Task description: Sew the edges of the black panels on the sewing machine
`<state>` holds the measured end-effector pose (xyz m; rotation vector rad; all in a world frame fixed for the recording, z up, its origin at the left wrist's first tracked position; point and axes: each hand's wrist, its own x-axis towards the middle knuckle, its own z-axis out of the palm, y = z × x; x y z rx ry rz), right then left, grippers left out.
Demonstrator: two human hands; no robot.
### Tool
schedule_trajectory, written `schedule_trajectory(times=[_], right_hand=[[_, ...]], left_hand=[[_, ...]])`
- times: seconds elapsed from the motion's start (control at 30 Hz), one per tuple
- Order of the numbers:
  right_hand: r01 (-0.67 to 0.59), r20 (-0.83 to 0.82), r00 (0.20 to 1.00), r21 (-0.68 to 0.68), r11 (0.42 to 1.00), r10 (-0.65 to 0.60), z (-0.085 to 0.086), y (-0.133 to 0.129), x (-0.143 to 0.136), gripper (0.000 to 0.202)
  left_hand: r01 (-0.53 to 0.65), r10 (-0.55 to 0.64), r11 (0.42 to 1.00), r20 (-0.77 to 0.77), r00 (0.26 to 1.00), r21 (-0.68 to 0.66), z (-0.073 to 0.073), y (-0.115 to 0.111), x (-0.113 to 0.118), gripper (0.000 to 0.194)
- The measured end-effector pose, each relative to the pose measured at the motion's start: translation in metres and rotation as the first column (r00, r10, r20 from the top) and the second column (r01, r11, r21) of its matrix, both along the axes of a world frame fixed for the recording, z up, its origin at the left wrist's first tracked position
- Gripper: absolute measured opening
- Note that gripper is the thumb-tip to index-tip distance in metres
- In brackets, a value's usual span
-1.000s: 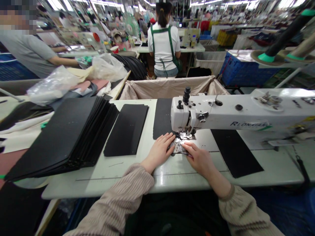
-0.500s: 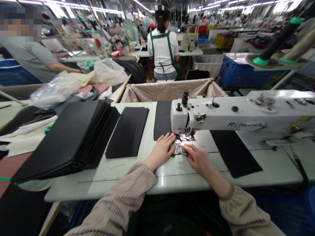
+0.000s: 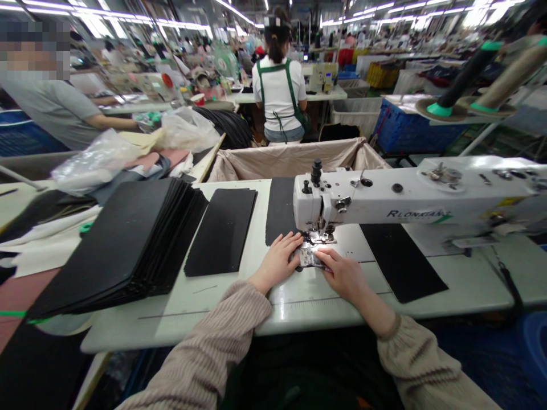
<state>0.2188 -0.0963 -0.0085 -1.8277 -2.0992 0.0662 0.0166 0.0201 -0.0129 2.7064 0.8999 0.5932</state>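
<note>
My left hand lies flat with its fingers spread, the fingertips at the left edge of the metal plate under the sewing machine's needle area. Across that plate, my right hand has its fingers bent together near the plate's right side; what they hold, if anything, is too small to name. The white sewing machine reaches in from the right. Behind my left fingers, a black panel lies partly hidden by the machine head. Another black panel lies right of my right hand.
A thick stack of black panels stands at the left, beside a smaller black pile. A cloth-lined bin is behind the table. Thread cones stand at the upper right. Two people work beyond.
The camera view has shifted slightly, so the machine and right black panel appear a little further left. Both hands keep nearly the same places at the plate.
</note>
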Motion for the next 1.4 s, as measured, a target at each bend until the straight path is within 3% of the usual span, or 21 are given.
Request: schedule_trajectory(times=[0.37,0.57,0.67,0.83,0.97,1.07,1.2,1.3,1.4], right_hand=[[0.068,-0.032,0.997,-0.006,0.998,-0.069,0.002,-0.001,-0.001,0.048],[0.088,-0.043,0.995,0.047,0.995,-0.086,0.011,-0.006,-0.005,0.05],[0.081,-0.056,0.995,0.071,0.994,-0.077,0.015,-0.009,-0.004,0.043],[0.03,-0.107,0.994,0.057,0.998,-0.024,0.018,-0.017,0.002,0.039],[-0.113,-0.147,0.983,-0.011,0.993,0.111,0.018,-0.041,0.002,0.048],[-0.142,-0.134,0.983,-0.093,0.985,0.129,0.016,-0.067,0.003,0.049],[0.01,-0.272,0.962,-0.095,0.995,-0.035,0.008,-0.1,0.019,0.039],[0.126,-0.476,0.871,-0.02,0.992,-0.121,0.003,-0.121,0.036,0.034],[0.284,-0.536,0.806,-0.021,0.959,-0.251,-0.001,-0.139,0.048,0.032]], left_hand=[[-0.121,0.118,0.989,0.036,0.992,0.082,-0.013,0.004,0.005,0.058],[-0.226,0.22,0.968,0.062,0.973,0.111,0.01,-0.009,0.002,0.042],[-0.31,0.302,0.944,0.076,0.95,0.111,0.012,-0.037,-0.005,0.045],[-0.331,0.332,0.935,0.007,0.943,0.129,-0.013,-0.118,-0.036,0.08],[-0.212,0.212,0.977,-0.139,0.967,0.018,-0.015,-0.177,-0.071,0.094],[-0.075,0.06,0.995,-0.226,0.972,-0.062,-0.004,-0.191,-0.082,0.101],[-0.014,0.004,0.999,-0.226,0.974,-0.04,0.003,-0.174,-0.064,0.087],[-0.047,0.047,0.999,-0.146,0.988,0.003,0.004,-0.161,-0.034,0.058],[0.005,-0.005,1.0,-0.072,0.997,-0.003,0.005,-0.16,0.003,0.051]])
